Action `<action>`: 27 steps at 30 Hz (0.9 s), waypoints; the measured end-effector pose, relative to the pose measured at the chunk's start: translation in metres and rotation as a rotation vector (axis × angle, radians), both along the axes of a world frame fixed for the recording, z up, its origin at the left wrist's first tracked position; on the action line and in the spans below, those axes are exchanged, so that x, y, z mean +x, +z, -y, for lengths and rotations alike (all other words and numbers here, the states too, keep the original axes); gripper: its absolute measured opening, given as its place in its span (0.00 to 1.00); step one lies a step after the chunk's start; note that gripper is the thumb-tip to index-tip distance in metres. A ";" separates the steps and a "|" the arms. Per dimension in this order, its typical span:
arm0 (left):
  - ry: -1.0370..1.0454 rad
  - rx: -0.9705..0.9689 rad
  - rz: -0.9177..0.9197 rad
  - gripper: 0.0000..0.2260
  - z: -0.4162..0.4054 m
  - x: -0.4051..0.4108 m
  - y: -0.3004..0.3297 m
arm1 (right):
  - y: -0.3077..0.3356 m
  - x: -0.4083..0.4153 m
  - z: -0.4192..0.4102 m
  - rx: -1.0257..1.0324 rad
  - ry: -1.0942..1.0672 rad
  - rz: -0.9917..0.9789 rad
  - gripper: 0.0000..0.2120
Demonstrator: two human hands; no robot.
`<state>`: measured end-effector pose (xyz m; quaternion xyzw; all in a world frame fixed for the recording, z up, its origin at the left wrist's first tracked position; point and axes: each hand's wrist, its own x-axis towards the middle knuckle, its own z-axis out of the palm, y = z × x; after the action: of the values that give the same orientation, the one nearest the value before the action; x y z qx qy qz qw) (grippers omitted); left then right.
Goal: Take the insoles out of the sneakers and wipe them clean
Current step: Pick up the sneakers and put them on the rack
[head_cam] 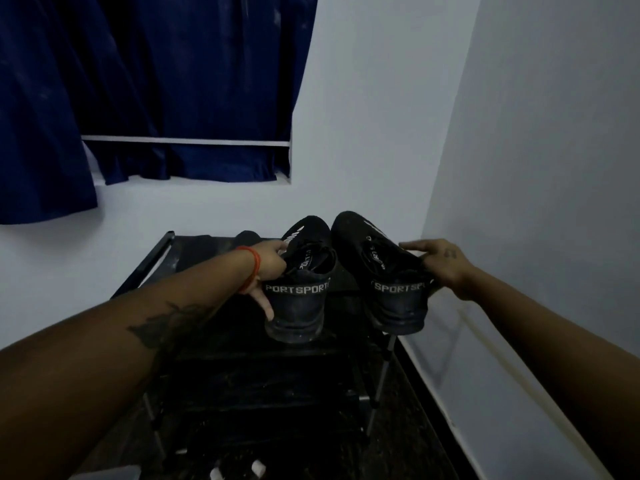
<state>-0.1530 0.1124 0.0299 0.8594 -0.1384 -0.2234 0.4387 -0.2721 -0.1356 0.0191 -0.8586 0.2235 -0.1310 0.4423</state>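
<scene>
Two black sneakers with "SPORT" printed across the heel are held up above a dark shoe rack (194, 268), heels toward me. My left hand (268, 268) grips the left sneaker (301, 299) at its left side, thumb down along the heel. My right hand (441, 263) grips the right sneaker (391, 282) at its right collar, fingers curled over the edge. Insoles with printed lettering show inside both shoe openings.
The rack has several dark shelves below the sneakers, with a dark item at its back. A white wall stands close on the right and behind. A blue curtain (149, 88) hangs over a window at the upper left. Small white objects (258, 467) lie on the dark floor.
</scene>
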 end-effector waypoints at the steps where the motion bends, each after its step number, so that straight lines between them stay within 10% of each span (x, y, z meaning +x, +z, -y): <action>1: 0.006 0.015 0.019 0.24 0.005 0.011 0.000 | -0.001 0.012 0.004 -0.007 -0.001 0.001 0.26; 27: -0.001 0.153 -0.151 0.18 0.072 0.129 -0.028 | -0.057 0.156 0.065 -0.007 0.009 -0.107 0.16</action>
<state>-0.0235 0.0402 0.0014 0.8711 -0.0878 -0.2975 0.3807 -0.1158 -0.2008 -0.0375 -0.8669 0.2425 -0.0835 0.4274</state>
